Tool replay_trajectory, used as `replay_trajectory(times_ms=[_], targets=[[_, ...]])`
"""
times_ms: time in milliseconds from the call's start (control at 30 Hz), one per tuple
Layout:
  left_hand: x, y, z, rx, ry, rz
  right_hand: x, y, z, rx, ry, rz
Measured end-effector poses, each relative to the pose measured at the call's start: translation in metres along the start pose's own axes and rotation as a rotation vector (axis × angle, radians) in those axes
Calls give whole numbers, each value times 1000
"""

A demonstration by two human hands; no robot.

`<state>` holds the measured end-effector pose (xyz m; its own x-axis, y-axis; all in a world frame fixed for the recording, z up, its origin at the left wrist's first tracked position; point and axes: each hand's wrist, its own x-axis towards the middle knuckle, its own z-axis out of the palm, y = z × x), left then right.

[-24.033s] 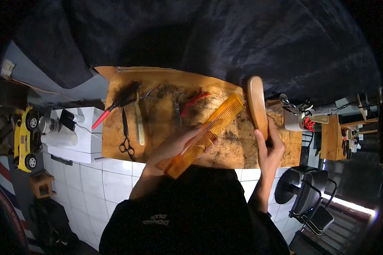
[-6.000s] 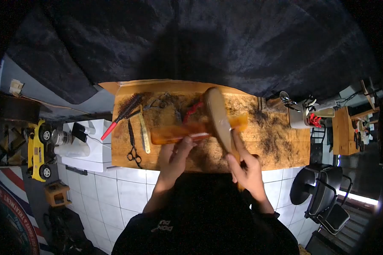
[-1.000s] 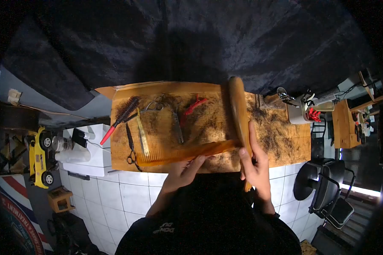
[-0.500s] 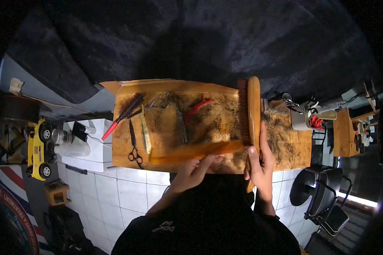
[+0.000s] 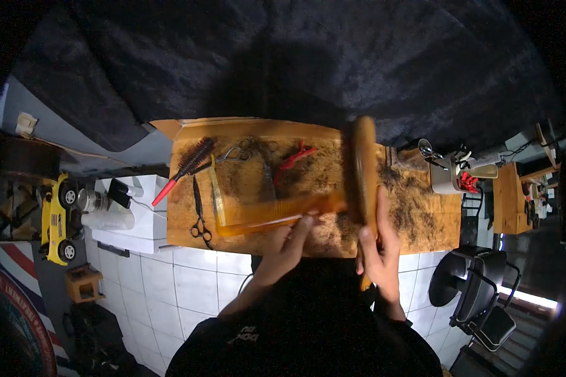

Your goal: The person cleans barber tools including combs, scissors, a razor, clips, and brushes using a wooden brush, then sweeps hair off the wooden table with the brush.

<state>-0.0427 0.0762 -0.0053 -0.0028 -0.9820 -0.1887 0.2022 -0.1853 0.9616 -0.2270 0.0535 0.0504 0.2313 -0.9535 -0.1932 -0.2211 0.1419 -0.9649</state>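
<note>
My left hand (image 5: 285, 254) is closed on an amber comb (image 5: 251, 218), which extends leftward over the table and is smeared by motion. My right hand (image 5: 382, 261) grips a wooden-backed brush (image 5: 363, 169) by its lower end. The brush stands nearly upright in view, its dark bristles facing left and blurred. The comb's right end is close to the bristles; whether they touch I cannot tell. On the wooden table (image 5: 415, 239), strewn with dark hair clippings, lie a red-handled round brush (image 5: 195, 157), black scissors (image 5: 199, 223), silver scissors (image 5: 237, 151) and a red clip (image 5: 294, 157).
A gold-toned narrow tool (image 5: 216, 191) lies left on the table. Beyond the right end is a container (image 5: 443, 179) of tools and red clips. A white cabinet (image 5: 148, 217) stands left, near a yellow toy car (image 5: 58, 220). A black barber chair (image 5: 478, 289) is at right.
The brush has moved slightly left and turned, so its bristles show less. The comb's right end has risen, and my left hand has shifted a little up and right with it.
</note>
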Motion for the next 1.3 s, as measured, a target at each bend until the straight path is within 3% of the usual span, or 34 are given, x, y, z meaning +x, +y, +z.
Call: replay_trajectory(times_ms=[133,167,267,300,400,533,567,667,700,767,833,933,1033,1133,1200,1300], targets=[[5,-1,1,-249,64,108,-5,12,10,-121,-129,-100],[1,4,-5,-23,-33,-30,-4,13,11,-129,-116,-91],[0,-16,3,-60,-272,132,5,1,11,-95,49,-80],[-1,-8,3,103,-310,160,8,0,9,-64,81,-89],[-3,19,3,191,-158,-177,4,-9,-1,-34,49,-23],[11,-10,1,-143,162,86,-10,6,1,-175,-171,-57],[7,-12,0,-180,191,55,-12,12,4,-217,-214,-90],[3,-12,4,-210,-27,96,-4,13,11,-248,-94,-117],[1,-12,6,-218,-126,21,0,8,10,-225,-59,-61],[-4,-13,4,-16,-198,26,9,-2,8,-149,20,-18],[-4,-13,1,78,-149,-8,10,-6,4,-54,66,-12],[-1,-17,-1,50,89,-132,-1,0,0,-43,-50,1],[1,-26,-5,-133,62,-67,-2,25,12,-221,-141,-270],[-6,-46,-4,-119,-20,28,3,14,13,-154,-57,-115],[-11,-20,0,135,-112,121,11,3,11,-91,33,-105],[-5,2,0,184,81,121,11,-4,3,-8,-3,-46]])
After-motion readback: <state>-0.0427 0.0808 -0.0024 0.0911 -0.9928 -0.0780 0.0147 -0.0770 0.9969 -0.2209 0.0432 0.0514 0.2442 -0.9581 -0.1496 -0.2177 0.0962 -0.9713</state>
